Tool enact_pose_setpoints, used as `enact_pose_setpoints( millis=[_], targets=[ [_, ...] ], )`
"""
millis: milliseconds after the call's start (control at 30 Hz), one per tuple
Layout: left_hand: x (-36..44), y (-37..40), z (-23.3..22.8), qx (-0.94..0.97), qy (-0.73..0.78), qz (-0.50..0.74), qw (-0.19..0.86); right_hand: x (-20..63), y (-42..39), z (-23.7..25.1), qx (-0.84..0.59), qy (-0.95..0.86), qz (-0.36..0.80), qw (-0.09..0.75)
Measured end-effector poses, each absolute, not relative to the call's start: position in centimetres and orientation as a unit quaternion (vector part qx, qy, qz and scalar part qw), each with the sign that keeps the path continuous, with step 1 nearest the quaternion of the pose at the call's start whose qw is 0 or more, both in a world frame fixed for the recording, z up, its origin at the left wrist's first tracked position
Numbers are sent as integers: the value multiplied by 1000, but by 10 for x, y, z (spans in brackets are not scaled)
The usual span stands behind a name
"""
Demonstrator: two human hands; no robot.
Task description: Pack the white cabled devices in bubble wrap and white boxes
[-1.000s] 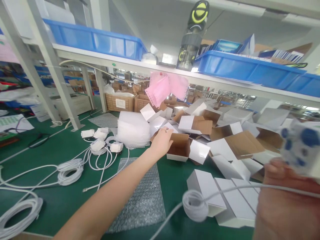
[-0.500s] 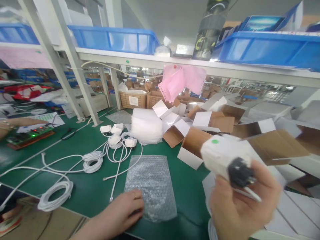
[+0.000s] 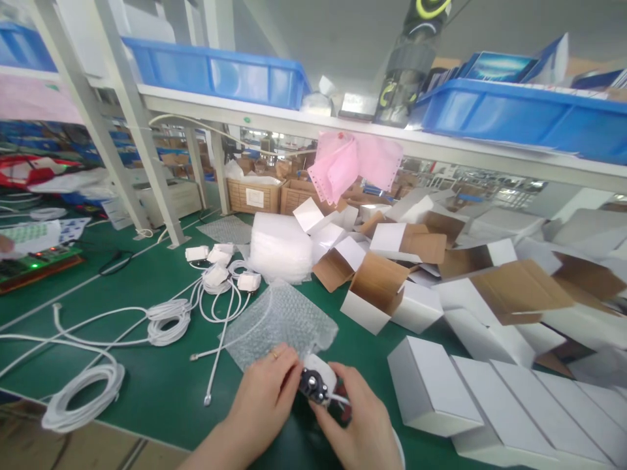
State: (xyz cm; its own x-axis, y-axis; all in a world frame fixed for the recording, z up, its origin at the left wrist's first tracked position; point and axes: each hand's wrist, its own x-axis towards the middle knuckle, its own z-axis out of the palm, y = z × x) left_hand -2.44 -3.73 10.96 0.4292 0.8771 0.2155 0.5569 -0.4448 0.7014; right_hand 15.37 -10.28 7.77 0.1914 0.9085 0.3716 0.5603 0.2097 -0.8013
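My right hand (image 3: pixel 360 418) is closed around a white boxy device (image 3: pixel 323 373) with a black end and a white cable, close above the green bench. Its black end, showing small metal parts, faces me. Beside it, my left hand (image 3: pixel 269 398) has curled fingers pinching the near edge of a clear bubble-wrap bag (image 3: pixel 284 320). The bag lies turned on the bench, its right corner lifted. Further left, several similar white devices (image 3: pixel 215 275) sit in a cluster with white cables. Coiled white cables (image 3: pixel 169 323) lie nearer the left side.
Closed white boxes (image 3: pixel 434 385) line the right front, and open white-and-brown cartons (image 3: pixel 377 287) are piled behind them. A stack of white foam-like sheets (image 3: pixel 281 248) stands at the back. Overhead, a shelf carries blue bins (image 3: pixel 210 75). Another person's fingers (image 3: pixel 6 245) show beside a green circuit board (image 3: pixel 42 264).
My right hand has brought the white device left and down to the bag. My left hand has moved slightly right and taken the bag's edge. The bag has turned and partly lifted.
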Motion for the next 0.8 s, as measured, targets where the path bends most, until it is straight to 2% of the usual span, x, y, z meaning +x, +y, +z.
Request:
enact_pose_setpoints(
  millis=[133,233,333,500,600,667,800],
  targets=[
    [-23,-36,103,835,413,208,298,156,-108,99,-643,-416,246,594],
    [-22,-32,91,842,385,188,328,154,-108,108,-618,-391,281,621],
    [-21,-30,86,820,412,223,328,150,-106,98,-593,-508,272,563],
    [-23,-38,93,797,440,288,297,152,-100,72,-607,-678,74,408],
    [-25,-50,100,828,403,317,225,154,-97,70,-608,-722,45,326],
    [-24,-57,102,862,364,311,167,152,-92,71,-609,-714,86,334],
    [-11,-65,90,911,274,281,127,144,-68,62,-581,-683,111,429]
  ],
)
